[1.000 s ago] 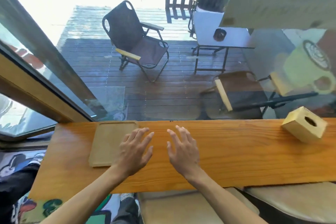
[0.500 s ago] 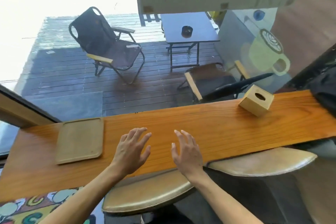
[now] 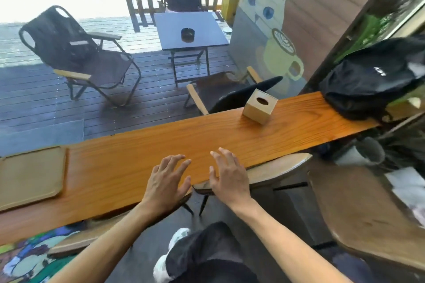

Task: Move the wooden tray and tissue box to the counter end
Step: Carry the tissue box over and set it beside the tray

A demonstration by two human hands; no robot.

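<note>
A flat wooden tray (image 3: 30, 177) lies at the left end of the long wooden counter (image 3: 142, 156). The cube-shaped wooden tissue box (image 3: 259, 106) with an oval hole on top stands far to the right on the same counter. My left hand (image 3: 166, 184) and my right hand (image 3: 228, 178) hover side by side over the counter's near edge, between the two objects, fingers spread and holding nothing. Neither hand touches the tray or the box.
A black bag (image 3: 377, 76) rests on the counter's right end, just past the tissue box. Padded stools (image 3: 278, 167) stand under the counter. A wooden table (image 3: 368, 218) is at the right. Behind the window glass are a folding chair (image 3: 76, 53) and a small table (image 3: 188, 30).
The view has swung to the right: the tray slid toward the left edge, the tissue box came closer to centre and the black bag appeared. Both hands stay open and empty.
</note>
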